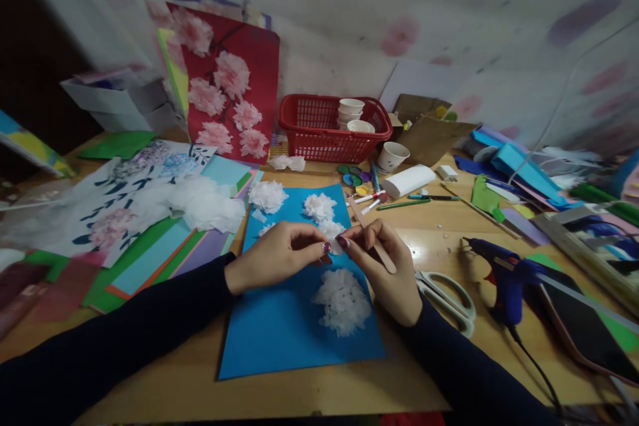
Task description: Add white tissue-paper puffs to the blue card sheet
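Observation:
A blue sheet of card (pixel 279 339) lies in front of me with several white tissue-paper flowers on it. One large flower (pixel 342 302) sits just below my hands, and another (pixel 319 206) is near the card's top right. My left hand (pixel 279 254) is closed in a pinch over the card's middle, at a small piece of white tissue paper (pixel 335 247). Meeting it from the other side, my right hand (pixel 387 266) pinches the same piece. A flat wooden craft stick (pixel 383 258) is also tucked in my right hand's fingers.
White scissors (pixel 449 299) and a blue glue gun (pixel 499 276) lie to the right, beside a phone (pixel 584 319). A red basket (pixel 324 146) with paper cups stands at the back. White tissue (pixel 210 206) and coloured paper cover the left. A red flower picture (pixel 234 80) leans behind.

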Tool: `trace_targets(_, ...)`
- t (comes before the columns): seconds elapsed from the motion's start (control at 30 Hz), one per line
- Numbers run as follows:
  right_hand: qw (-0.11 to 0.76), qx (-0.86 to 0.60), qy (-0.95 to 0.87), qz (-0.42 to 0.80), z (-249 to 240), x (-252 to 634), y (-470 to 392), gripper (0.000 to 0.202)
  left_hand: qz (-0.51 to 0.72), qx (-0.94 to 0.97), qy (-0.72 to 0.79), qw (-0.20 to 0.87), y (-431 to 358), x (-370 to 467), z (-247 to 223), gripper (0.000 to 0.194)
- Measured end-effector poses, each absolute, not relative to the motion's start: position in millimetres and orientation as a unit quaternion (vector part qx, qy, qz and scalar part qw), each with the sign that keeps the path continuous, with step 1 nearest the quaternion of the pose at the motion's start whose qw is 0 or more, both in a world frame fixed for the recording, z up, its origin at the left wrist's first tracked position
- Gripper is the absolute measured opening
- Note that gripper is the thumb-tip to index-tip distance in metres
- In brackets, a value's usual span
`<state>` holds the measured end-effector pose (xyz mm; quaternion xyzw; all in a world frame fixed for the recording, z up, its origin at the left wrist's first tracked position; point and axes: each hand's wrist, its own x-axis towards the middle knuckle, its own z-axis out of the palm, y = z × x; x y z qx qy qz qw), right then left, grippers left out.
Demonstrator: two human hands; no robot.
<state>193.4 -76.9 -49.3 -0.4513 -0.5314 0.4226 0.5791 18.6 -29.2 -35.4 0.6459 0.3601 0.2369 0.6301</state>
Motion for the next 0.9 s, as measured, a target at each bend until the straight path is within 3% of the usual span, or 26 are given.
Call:
trace_targets(0.17,0.599,-0.441,-0.513,0.429,-51.6,190.3,-78.1,0.034,0.292,0.584,0.36,0.666,-31.9,25.4,-47.6,0.028)
trace_targets(0.33,0.594,-0.435,-0.521,0.432,-54.0,190.1,-79.9,0.032,0.302,0.584,0.377,0.652,-30.8,24.9,-47.1,0.023)
trace_targets(0.47,0.593,-0.478,-0.53,0.372,-51.6,198.4,-73.6,0.026,0.272,0.697,0.392,0.535,-20.0,16.6,-40.0,0.019)
trace_targets(0.57,0.603,-0.495,-0.525,0.339,-49.4,208.2,-67.1,0.051,0.236,0.815,0.358,0.389,-11.9,13.0,-43.2,0.015)
trace_targets(0.67,0.644,-0.502,-0.502,0.285,-49.0,215.0,-65.9,0.061,0.208,0.877,0.331,0.279,-7.8,14.5,-52.3,0.015)
trace_targets(0.8,0.689,-0.501,-0.499,0.156,-51.5,214.4,-71.0,0.066,0.194,0.898,0.327,0.222,-5.8,19.4,-62.4,0.013)
trace_targets(0.9,0.664,-0.508,-0.537,0.118,-55.0,211.5,-74.1,0.068,0.192,0.903,0.327,0.202,-4.7,21.5,-65.4,0.012)
